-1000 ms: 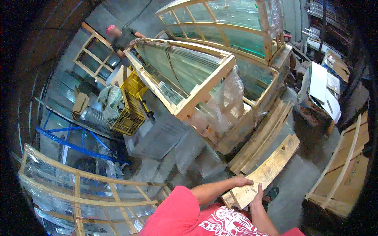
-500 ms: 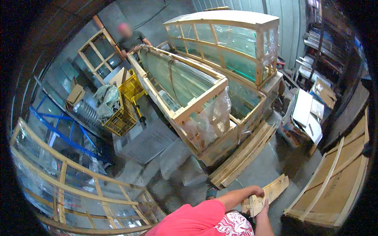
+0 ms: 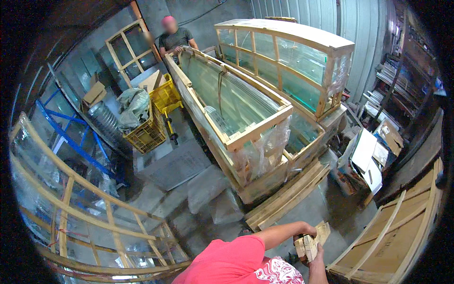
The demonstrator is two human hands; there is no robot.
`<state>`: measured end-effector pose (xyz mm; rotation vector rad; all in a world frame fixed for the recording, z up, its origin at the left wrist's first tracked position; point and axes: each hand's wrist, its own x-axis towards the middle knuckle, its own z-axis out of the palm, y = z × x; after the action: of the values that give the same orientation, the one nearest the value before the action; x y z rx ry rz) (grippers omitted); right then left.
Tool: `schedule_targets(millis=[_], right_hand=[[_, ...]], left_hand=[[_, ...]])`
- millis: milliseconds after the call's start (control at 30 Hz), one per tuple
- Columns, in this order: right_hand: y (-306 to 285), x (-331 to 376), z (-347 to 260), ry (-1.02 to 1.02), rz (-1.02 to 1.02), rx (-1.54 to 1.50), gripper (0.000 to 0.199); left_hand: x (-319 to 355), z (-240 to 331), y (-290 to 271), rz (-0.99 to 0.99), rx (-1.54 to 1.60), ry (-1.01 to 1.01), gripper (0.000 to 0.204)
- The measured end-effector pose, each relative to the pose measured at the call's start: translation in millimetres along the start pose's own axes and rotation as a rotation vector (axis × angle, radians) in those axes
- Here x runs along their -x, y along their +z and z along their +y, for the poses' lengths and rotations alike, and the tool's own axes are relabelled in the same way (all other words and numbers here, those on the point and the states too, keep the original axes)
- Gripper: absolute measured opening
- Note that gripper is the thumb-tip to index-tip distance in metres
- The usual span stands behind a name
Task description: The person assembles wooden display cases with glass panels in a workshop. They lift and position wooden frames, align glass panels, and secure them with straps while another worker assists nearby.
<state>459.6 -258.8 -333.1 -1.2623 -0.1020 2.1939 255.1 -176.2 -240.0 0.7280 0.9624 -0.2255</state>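
Note:
Near the lower edge of the head view I hold a short stack of rough wooden boards (image 3: 308,246). My left hand (image 3: 305,229) is closed over its far side, with the fingertips partly hidden. On the near right side, my right hand (image 3: 317,257) is wrapped round the boards. The stack's blocky ends face toward me, and its other end points away to the right. Just beyond lie long wooden planks (image 3: 288,194) on the floor, apart from my hands.
Ahead stands a long open wooden crate (image 3: 260,128) with glass sheets; a person (image 3: 176,40) touches its far end. Another framed glass crate (image 3: 283,52) is behind. Wooden frames (image 3: 90,222) stand left, a brown panel crate (image 3: 397,232) right. Yellow baskets (image 3: 146,135) sit far left.
The boards have turned in my hands, so their blocky ends now show more. The view has shifted, and the person at the far end stands more upright.

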Motion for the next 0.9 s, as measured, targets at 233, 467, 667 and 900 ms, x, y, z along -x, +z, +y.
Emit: schedule_targets(millis=[233, 467, 667, 900], right_hand=[[1.0, 30.2, -26.1, 0.027, 0.207, 0.252, 0.056], [-8.2, 44.0, -36.4, -0.053, 0.18, 0.249, 0.047], [-15.9, 46.5, -34.7, -0.038, 0.286, 0.173, 0.048], [-28.7, 53.4, -61.1, -0.07, 0.213, 0.111, 0.047]], left_hand=[[-3.8, -8.4, 24.6, 0.087, 0.255, 0.367, 0.029], [-90.9, -10.8, 19.8, 0.009, 0.114, 0.423, 0.036], [-111.5, -9.1, 30.3, 0.045, 0.126, 0.36, 0.035], [-91.3, 20.3, 53.5, 0.059, 0.224, 0.463, 0.041]])
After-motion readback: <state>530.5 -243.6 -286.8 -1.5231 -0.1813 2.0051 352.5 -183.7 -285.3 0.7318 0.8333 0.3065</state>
